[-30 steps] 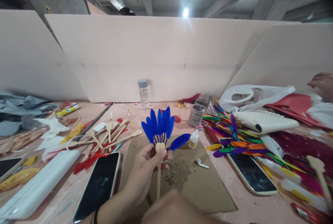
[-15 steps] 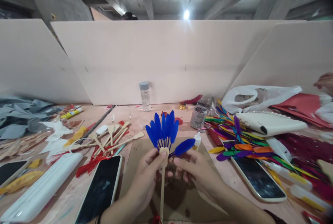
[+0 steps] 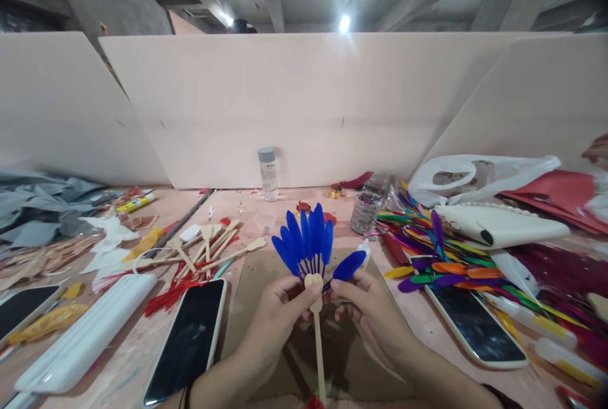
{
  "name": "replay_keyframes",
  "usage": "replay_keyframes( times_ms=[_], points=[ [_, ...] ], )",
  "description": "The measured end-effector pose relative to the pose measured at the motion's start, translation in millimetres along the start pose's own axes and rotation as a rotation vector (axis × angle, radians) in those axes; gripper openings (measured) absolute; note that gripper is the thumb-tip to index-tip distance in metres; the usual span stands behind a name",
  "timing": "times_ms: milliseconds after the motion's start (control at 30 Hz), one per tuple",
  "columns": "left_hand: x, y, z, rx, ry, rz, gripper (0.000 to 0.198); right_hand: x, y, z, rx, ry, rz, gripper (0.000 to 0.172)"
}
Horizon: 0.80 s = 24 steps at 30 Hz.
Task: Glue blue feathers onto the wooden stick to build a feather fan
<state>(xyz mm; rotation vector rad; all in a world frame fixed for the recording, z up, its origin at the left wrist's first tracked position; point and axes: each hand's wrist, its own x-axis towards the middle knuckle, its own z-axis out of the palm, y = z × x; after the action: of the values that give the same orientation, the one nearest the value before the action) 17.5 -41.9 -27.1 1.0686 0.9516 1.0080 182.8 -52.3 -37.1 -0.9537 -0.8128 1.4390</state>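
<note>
My left hand (image 3: 280, 317) pinches the head of a wooden fan handle (image 3: 319, 346), thumb in front and fingers behind. Several blue feathers (image 3: 306, 238) fan upward from that rounded head, and a bit of red shows at the handle's lower end. In my right hand (image 3: 368, 301), thumb and fingers are closed on a single blue feather (image 3: 348, 268), its quill end at the right side of the head. Whether the quill touches the wood I cannot tell. Beneath both hands lies a brown cardboard sheet (image 3: 256, 292). A white glue bottle (image 3: 365, 251) stands partly hidden behind the right-hand feather.
Wooden handles with red tassels (image 3: 166, 292), a phone (image 3: 190, 339) and a white bar-shaped case (image 3: 90, 333) lie left. Coloured feathers (image 3: 456, 270), another phone (image 3: 475, 327) and a white bag (image 3: 503, 225) lie right. White panels (image 3: 304, 105) stand behind; another person's hand (image 3: 596, 148) shows far right.
The handle has tilted, its feathered head shifting slightly right and leaning left. My right hand has brought the single feather closer to the head, and the feather now points more upward.
</note>
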Motion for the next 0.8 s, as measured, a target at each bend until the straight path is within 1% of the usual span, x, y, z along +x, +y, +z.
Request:
replay_keyframes(
  times_ms=[100,300,533,667,800],
  points=[
    [0.0,0.7,1.3,0.003,-0.018,0.012,0.034,-1.4,0.5,0.6,-0.001,0.017,0.007,0.037],
    [-0.5,2.8,3.8,0.024,-0.004,0.033,0.034,-3.5,0.7,2.9,-0.031,0.048,0.014,0.038],
    [-2.9,1.3,3.0,0.057,-0.014,0.037,0.032,-4.8,1.8,7.1,-0.044,0.120,0.008,0.038],
    [-3.9,2.6,4.8,0.061,-0.005,0.029,0.034,-4.6,1.9,7.6,-0.033,0.119,0.006,0.038],
    [-4.5,4.5,6.8,0.063,-0.001,0.027,0.036,-3.6,7.2,4.2,-0.040,0.108,0.007,0.038]
  ],
)
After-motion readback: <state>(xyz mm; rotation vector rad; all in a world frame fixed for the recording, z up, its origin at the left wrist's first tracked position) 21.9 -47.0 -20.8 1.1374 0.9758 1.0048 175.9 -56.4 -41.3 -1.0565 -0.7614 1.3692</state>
